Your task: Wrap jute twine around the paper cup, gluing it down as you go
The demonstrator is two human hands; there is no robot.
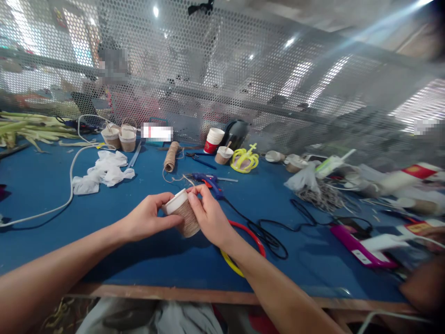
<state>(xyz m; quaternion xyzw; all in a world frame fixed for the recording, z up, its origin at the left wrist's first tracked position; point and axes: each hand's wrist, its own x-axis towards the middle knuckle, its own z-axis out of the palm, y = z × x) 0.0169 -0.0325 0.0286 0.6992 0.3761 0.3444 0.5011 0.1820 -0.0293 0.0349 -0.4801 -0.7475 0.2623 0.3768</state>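
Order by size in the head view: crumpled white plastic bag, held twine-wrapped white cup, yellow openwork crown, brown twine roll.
White plastic bag
Held cup, partly hidden, nearest the camera
Yellow crown
Twine roll

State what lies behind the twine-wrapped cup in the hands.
Beyond the cup lie a blue glue gun and, farther left, a twine roll. The cup hides whatever lies directly behind it.

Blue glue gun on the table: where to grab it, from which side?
Likely the handle, from the near side: it slants that way, while the nozzle points left and the glue stick juts out to the right.
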